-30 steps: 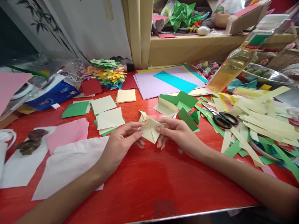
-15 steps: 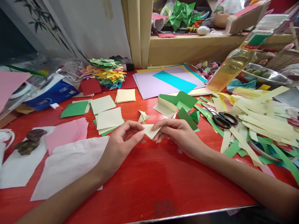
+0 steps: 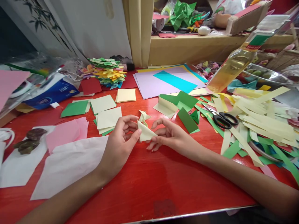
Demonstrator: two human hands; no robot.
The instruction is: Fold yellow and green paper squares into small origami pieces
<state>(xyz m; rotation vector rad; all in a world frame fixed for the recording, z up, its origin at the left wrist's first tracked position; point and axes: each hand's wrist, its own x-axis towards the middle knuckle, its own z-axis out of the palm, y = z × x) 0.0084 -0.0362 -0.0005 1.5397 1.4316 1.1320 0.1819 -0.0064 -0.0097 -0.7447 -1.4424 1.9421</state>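
Note:
A cream piece of folded paper (image 3: 146,133), triangular in outline, is held between my two hands over the red table (image 3: 161,180). My left hand (image 3: 125,133) pinches its left corner between thumb and fingers. At the right corner, my right hand (image 3: 169,135) grips it with the thumb and a finger, the index finger raised off it. Just behind the paper lies a small folded cream piece (image 3: 144,116). Cream paper squares (image 3: 108,118) sit in a pile beyond my left hand. Past my right hand are folded green pieces (image 3: 187,119).
Black-handled scissors (image 3: 224,120) lie beside a heap of paper strips (image 3: 268,115) on the right. A bottle (image 3: 235,65) leans behind them. Lilac sheets (image 3: 149,85) lie at the back, near a stack of folded papers (image 3: 108,73). White sheets (image 3: 67,168) cover the left front.
The folded paper has turned, so a point now faces up at its left and its long edge slopes down rightward. My right index finger has lifted away from it.

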